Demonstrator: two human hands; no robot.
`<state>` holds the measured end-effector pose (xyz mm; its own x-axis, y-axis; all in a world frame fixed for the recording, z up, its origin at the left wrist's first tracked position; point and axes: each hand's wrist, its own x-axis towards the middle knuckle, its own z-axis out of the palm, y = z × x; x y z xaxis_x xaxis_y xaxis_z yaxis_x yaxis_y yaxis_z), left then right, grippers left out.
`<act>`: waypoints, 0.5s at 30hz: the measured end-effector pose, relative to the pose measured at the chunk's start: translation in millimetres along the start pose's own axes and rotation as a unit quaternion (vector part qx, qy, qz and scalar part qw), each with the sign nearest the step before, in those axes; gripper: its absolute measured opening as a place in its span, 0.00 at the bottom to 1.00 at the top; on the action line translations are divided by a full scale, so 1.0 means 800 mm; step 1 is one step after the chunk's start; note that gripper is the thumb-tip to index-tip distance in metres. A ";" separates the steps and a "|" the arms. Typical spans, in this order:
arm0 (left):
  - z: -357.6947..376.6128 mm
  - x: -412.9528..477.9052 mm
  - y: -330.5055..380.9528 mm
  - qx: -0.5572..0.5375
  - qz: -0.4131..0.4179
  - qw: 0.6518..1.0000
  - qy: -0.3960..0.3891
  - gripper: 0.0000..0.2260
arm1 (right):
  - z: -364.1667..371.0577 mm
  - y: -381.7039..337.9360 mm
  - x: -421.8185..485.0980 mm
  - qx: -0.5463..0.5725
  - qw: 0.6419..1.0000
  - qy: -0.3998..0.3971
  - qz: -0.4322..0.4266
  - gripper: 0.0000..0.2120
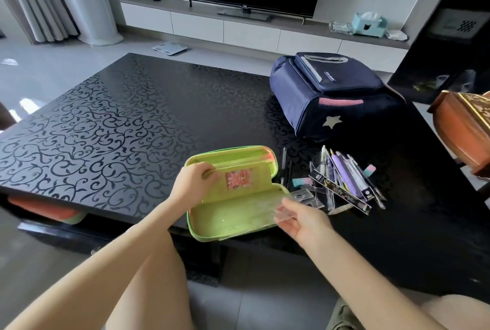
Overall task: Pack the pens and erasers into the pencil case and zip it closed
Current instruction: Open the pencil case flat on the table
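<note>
Surveying from the largest item down: the black patterned table [106, 117] carries a navy backpack [331, 96] at the far right. The green pencil case [220, 219] lies opened flat at the near edge.

Progress is judged early. The case's lower tray shows no pens or erasers inside. The pile of pens [344, 181], several in clear sleeves, remains on the table just right of the case. Two dark pens [283, 167] lie apart from the pile, beside the case's lid. Packing is almost wholly outstanding, and the zip cannot be run until the case is shut.

The left hand [195, 179] has its fingers curled over the top edge of the inner flap [254, 183], holding it up clear of the tray. The right hand [305, 221], partly closed, pinches one end of a clear plastic piece [265, 210], which extends over the tray; whether it touches the lining cannot be told. The case sits between both hands, within direct reach.

One eraser [300, 182] lies near the case's right end; another eraser [370, 170] rests at the pile's far side.
</note>
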<state>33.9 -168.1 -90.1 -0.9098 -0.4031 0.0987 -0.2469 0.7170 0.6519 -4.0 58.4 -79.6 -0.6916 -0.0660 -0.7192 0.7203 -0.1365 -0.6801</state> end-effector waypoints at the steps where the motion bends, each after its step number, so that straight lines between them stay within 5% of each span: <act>1: 0.000 0.001 0.001 -0.002 -0.002 1.000 0.004 0.07 | 0.012 0.007 0.003 -0.007 1.000 0.003 0.007 0.06; 15: -0.002 -0.002 -0.010 -0.013 0.024 1.000 -0.004 0.07 | 0.025 0.000 0.009 -0.052 0.997 -0.031 0.043 0.11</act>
<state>37.8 -173.9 -94.5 -0.9230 -0.3638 0.1257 -0.1937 0.7211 0.6652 -9.7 38.4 -81.9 -0.6269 -0.1335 -0.7676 0.7764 -0.0252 -0.6297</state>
